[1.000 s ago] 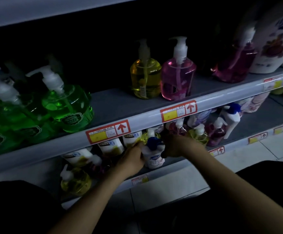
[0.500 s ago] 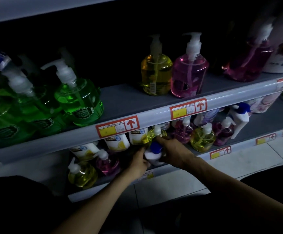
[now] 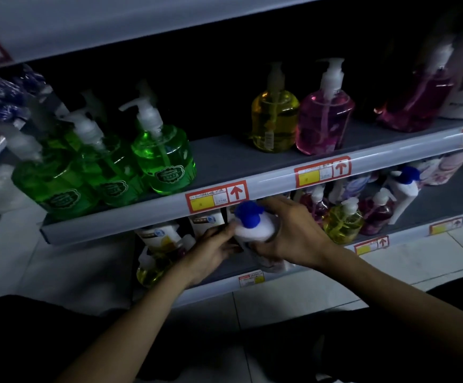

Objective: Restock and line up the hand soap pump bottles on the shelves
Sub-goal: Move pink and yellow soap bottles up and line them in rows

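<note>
We find both hands closed around one white pump bottle (image 3: 255, 228) at the front of the lower shelf (image 3: 432, 200). The left hand (image 3: 213, 248) grips its near left side with fingers curled, and the right hand (image 3: 294, 233) wraps the opposite side from above, fingers bent over the shoulder. The bottle is opaque, smooth and rounded, capped with a deep blue pump head (image 3: 248, 212) that stands just under the shelf edge strip (image 3: 252, 189); whether its base rests on the shelf we cannot tell, as the hands cover it. Directly above the hands that pale glossy strip carries a red-bordered price tag (image 3: 216, 196) with a yellow panel and an arrow. Up and to the left of the hands stand three clear, squat, round green bottles (image 3: 164, 158) with white pumps, packed close together. Up and to the right stand a translucent yellow bottle (image 3: 274, 120) and a pink bottle (image 3: 324, 123), touching side by side. Just right of the right hand, on the lower shelf, sits a small yellow bottle (image 3: 342, 222) with dark magenta ones near it. Left of the left hand lean white labelled pouches (image 3: 158, 236).
</note>
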`<state>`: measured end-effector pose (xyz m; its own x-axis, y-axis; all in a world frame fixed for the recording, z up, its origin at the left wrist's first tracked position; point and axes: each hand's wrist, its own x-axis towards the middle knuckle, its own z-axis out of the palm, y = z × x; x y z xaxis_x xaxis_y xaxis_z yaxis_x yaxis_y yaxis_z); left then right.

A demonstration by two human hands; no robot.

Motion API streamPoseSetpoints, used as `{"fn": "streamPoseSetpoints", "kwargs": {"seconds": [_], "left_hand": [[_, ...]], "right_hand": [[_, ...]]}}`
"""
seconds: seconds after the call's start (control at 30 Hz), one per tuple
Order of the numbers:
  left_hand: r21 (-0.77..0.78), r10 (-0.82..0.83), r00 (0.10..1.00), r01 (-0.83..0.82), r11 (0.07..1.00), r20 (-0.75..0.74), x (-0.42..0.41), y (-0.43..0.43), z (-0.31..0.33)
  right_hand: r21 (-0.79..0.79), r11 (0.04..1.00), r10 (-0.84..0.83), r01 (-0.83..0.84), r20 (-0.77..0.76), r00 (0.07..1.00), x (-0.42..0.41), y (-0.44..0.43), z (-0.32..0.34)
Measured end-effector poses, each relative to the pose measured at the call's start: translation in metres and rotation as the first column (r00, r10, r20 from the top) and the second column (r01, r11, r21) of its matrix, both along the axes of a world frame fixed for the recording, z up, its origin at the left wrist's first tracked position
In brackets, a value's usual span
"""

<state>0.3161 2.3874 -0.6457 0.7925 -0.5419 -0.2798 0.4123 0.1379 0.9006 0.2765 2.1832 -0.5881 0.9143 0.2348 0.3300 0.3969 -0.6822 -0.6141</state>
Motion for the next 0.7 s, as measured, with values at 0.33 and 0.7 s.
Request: {"fn": "streamPoseSetpoints", "kwargs": {"seconds": [0.33, 0.7], "left_hand": [[-0.437, -0.392, 0.901, 0.282, 0.854, -0.185, -0.040, -0.004, 0.074], [-0.190, 0.251, 0.903, -0.195, 0.962, 0.349, -0.055, -0.006, 0.180]], "right_hand": [[0.871, 0.492, 0.098, 0.000, -0.055, 0.994, -0.003, 0.019, 0.100], [0.739, 0.633, 0.248, -0.230, 0.089, 0.965, 0.001, 0.044, 0.179]]}}
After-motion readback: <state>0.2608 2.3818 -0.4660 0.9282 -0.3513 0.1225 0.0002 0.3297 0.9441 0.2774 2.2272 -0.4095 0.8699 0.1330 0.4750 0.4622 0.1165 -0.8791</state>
